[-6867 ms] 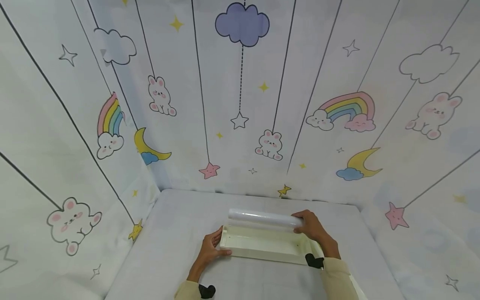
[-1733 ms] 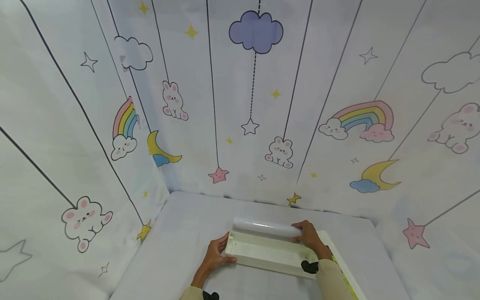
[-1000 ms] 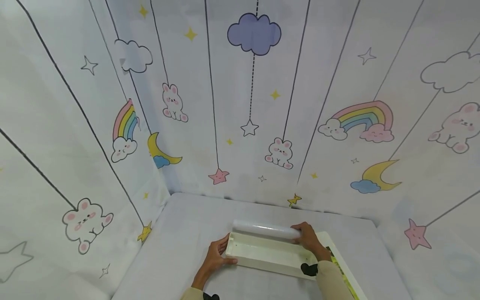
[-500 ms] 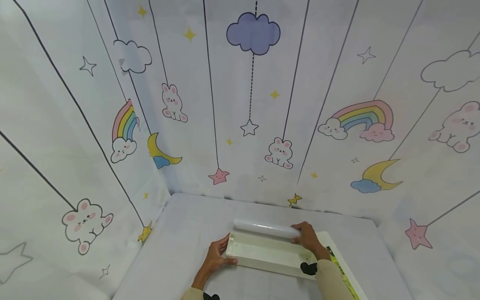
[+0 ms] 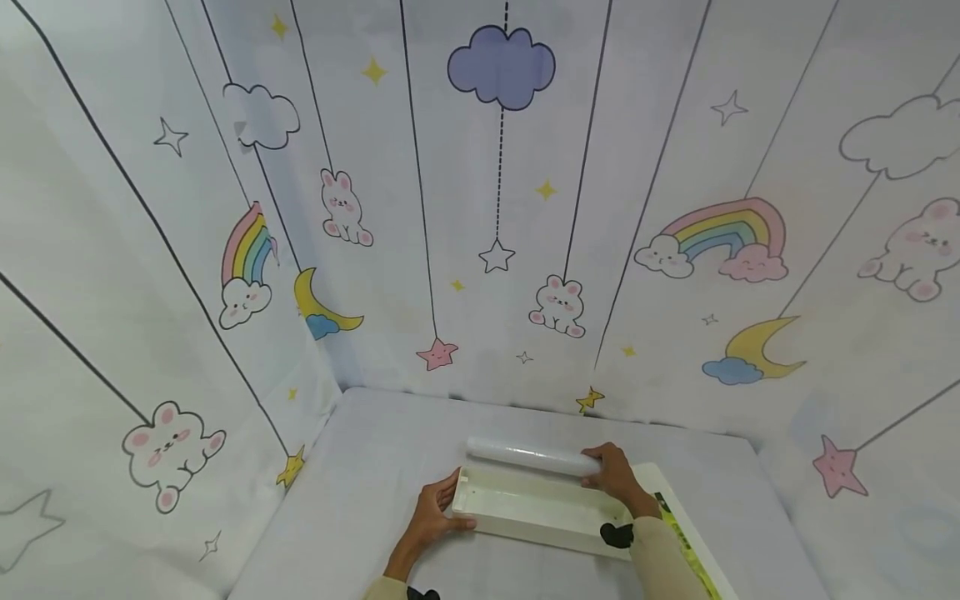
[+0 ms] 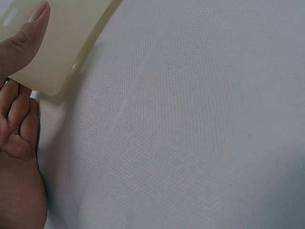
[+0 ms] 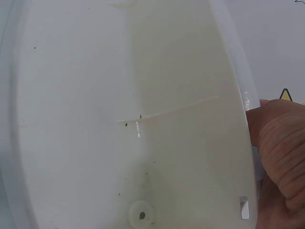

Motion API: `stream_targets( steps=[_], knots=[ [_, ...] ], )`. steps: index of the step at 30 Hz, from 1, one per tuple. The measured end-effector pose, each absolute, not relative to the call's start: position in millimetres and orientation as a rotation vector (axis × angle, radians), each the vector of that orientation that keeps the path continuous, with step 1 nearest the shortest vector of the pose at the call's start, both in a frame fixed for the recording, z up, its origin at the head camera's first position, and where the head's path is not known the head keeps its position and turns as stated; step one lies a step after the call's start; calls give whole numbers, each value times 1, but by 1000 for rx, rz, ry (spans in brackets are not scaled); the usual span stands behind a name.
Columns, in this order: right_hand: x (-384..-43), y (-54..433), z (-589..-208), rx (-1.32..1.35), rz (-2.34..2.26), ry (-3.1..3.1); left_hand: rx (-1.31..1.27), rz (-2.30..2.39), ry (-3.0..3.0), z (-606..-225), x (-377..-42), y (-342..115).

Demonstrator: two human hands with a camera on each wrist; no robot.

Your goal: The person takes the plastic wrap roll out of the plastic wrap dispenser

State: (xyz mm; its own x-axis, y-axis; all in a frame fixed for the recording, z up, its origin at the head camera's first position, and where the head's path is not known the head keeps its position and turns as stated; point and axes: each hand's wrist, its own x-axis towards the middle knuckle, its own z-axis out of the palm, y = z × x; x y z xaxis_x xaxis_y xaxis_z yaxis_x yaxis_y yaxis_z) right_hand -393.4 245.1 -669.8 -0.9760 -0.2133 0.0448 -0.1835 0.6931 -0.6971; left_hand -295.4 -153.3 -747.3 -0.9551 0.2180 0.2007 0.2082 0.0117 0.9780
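A long, cream plastic box (image 5: 536, 500) with no cover over it lies on the white cloth. My left hand (image 5: 431, 512) grips its left end, thumb on the front wall and fingers behind the end, as the left wrist view also shows. Along the box's back edge runs a shiny, translucent white roll of plastic wrap (image 5: 525, 456). My right hand (image 5: 618, 479) holds the right end of this roll, reaching across the box's right end. In the right wrist view the box's inside (image 7: 186, 143) fills most of the picture, with the right hand (image 7: 281, 148) beyond its wall.
A long cream piece with a yellow-green label (image 5: 693, 550) slants toward the front right, partly behind the right sleeve (image 5: 663, 562). Cloth walls (image 5: 420, 208) printed with rabbits, stars and clouds stand around the white table surface (image 5: 337, 492).
Since the oldest frame the head view has shifted slightly, and my right forearm has moved left, showing more of the labelled piece. Both hands keep their holds; the last second shows almost no movement.
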Motion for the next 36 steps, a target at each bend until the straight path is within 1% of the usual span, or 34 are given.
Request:
stream_targets(
  steps=[4,10,17,24,31,36],
  knots=[
    [-394,244,-670,-361,-1176,2840,530,2133,2261,-747,-293,-154],
    [-393,243,-670,-371,-1153,2850,426,2160,2197,-746,-291,-154],
    [-393,243,-671,-400,-1111,2888,492,2126,2236,-743,-288,-153],
    [-393,246,-671,-386,-1110,2877,350,2163,2138,-745,-288,-151],
    [-398,247,-670,-410,-1112,2873,502,2099,2276,-744,-291,-153],
    [-404,248,-674,-456,-1104,2886,397,2114,2220,-743,-293,-153]
  ],
)
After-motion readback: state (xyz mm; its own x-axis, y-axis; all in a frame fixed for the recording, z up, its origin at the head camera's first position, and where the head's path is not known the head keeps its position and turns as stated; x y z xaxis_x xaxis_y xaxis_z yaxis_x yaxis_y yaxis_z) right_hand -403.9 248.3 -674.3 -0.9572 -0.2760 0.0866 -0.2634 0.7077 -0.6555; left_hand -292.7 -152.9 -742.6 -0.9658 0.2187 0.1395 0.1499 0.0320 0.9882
